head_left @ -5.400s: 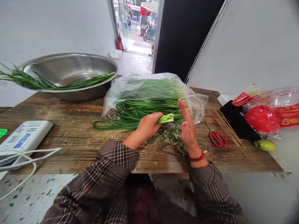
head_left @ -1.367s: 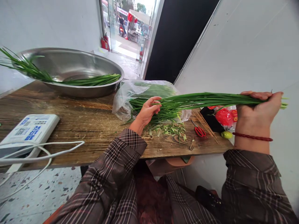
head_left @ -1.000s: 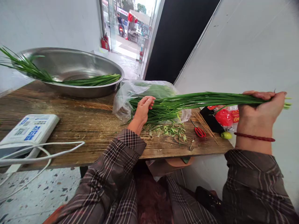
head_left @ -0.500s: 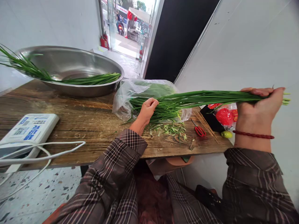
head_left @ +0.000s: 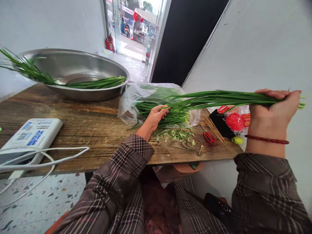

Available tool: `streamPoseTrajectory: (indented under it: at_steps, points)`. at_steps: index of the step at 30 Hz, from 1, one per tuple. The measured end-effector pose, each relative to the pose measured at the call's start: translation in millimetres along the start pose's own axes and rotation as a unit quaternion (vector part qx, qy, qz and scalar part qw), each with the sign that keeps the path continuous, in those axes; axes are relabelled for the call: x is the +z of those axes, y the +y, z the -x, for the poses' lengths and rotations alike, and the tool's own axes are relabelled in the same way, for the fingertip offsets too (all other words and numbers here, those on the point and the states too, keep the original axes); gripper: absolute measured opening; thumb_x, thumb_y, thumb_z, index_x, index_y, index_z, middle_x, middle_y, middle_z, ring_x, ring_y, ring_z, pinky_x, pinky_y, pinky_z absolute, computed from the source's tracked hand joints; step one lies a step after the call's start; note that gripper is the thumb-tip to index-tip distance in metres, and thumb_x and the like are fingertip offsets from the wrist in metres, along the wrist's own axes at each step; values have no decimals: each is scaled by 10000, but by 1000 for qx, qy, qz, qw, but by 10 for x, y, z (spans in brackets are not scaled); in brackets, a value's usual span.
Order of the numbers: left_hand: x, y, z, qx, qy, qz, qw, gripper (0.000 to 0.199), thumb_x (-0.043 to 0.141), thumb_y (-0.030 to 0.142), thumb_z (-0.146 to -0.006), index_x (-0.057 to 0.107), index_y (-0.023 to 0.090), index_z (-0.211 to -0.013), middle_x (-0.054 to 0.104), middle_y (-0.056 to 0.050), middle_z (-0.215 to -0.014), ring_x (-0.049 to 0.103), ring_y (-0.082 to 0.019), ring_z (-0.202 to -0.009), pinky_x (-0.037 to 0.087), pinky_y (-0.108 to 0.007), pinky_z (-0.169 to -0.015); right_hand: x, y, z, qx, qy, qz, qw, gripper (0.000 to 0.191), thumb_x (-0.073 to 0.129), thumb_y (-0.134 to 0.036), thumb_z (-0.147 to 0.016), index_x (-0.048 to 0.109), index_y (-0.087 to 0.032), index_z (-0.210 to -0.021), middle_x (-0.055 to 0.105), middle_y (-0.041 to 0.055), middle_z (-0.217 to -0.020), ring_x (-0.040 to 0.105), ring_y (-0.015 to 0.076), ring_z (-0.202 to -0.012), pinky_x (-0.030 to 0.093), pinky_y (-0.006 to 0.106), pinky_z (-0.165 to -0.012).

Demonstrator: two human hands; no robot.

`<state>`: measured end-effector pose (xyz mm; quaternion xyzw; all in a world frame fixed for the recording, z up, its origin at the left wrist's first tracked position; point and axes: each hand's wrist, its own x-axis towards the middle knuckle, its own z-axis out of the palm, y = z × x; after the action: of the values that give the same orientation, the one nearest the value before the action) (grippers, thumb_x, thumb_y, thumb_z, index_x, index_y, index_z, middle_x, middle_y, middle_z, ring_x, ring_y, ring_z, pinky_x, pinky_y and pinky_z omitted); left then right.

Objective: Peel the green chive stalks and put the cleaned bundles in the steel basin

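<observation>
My right hand [head_left: 273, 107] is raised at the right, fingers wrapped round the stem end of a bunch of garlic chives [head_left: 219, 98]. Pale cut ends poke out past the fist, and the long leaves stretch left across the table. At their tips my left hand [head_left: 157, 116] has thumb and fingers closed on a few chive leaves. Beneath it, more chives [head_left: 174, 117] lie in and in front of a clear plastic bag [head_left: 126, 107]. Trimmed scraps [head_left: 181, 135] are scattered in front of the pile. Red-handled scissors [head_left: 208, 136] rest to the right of the scraps.
A large steel basin [head_left: 85, 94] with chives in it stands at the back left. At the left front sit a white box [head_left: 34, 133] and a looped white cable [head_left: 65, 149]. Thin sticks [head_left: 215, 130], a black box [head_left: 220, 125] and a small yellow-green fruit [head_left: 237, 140] lie at the right.
My right hand has moved slightly right with the bunch, pulling its leaf tips apart from the pile. The left hand's fingers have loosened and extended a little, near the same spot.
</observation>
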<state>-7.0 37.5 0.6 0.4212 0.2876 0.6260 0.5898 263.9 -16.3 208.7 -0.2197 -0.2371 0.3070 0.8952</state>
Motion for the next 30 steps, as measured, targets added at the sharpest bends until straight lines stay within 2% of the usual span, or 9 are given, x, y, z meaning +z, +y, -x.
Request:
streamPoseTrajectory:
  at_steps: [3, 7, 14, 16, 19, 22, 25, 30]
  points:
    - [13, 19, 11, 4, 5, 30, 1000, 270, 793, 312, -653, 694, 136, -831, 640, -8, -699, 492, -53, -556, 340, -164, -479, 46, 35, 42, -1, 10, -17, 1000, 355, 356, -274, -948, 299, -206, -604, 193, -110, -524, 311, 24, -363, 446, 204, -442]
    - [6, 46, 17, 19, 8, 39, 999, 236, 785, 293, -654, 667, 140, -791, 606, 11, -653, 480, -48, -530, 328, -166, -470, 90, 55, 78, 23, 1, -29, 999, 380, 361, -322, -968, 302, -202, -612, 222, -117, -517, 318, 20, -358, 441, 202, -438]
    - [-9, 33, -5, 32, 23, 52, 998, 399, 738, 155, -620, 649, 180, -1008, 582, 44, -724, 499, -43, -520, 336, -177, -469, 95, 49, 79, 24, -7, -9, 1000, 375, 332, -306, -976, 271, -208, -619, 202, -116, -511, 316, 23, -360, 449, 207, -465]
    - [-17, 22, -13, 26, 37, 53, 998, 360, 724, 161, -623, 627, 178, -969, 575, 49, -708, 503, -49, -514, 328, -178, -455, 95, 48, 78, 30, -13, -12, 999, 376, 341, -319, -976, 273, -208, -623, 213, -117, -514, 319, 18, -362, 443, 196, -465]
    - [-19, 17, -13, 16, 47, 32, 998, 199, 709, 228, -664, 589, 168, -811, 540, 52, -627, 468, -50, -487, 300, -180, -438, 93, 49, 77, 19, -11, -19, 1000, 366, 346, -322, -967, 273, -211, -627, 208, -116, -520, 315, 19, -364, 440, 193, -453]
    - [10, 26, 10, 0, 3, -6, 1000, 230, 730, 339, -688, 602, 150, -722, 506, 46, -587, 424, -45, -486, 278, -187, -446, 87, 55, 68, 17, -15, -31, 999, 352, 373, -315, -954, 285, -210, -631, 209, -113, -532, 315, 24, -375, 446, 196, -443]
    - [58, 37, 45, -10, -40, -27, 999, 291, 760, 396, -668, 644, 136, -730, 490, 43, -585, 399, -48, -508, 275, -197, -470, 81, 73, 52, 20, -15, -35, 999, 337, 396, -304, -941, 295, -208, -634, 212, -105, -554, 320, 28, -386, 452, 198, -434]
    - [95, 45, 76, 35, -41, -29, 998, 238, 731, 345, -694, 614, 138, -694, 491, 33, -604, 407, -63, -545, 284, -203, -501, 88, 100, 48, 23, -17, -22, 999, 333, 402, -272, -923, 252, -211, -632, 209, -98, -563, 326, 31, -386, 458, 200, -451]
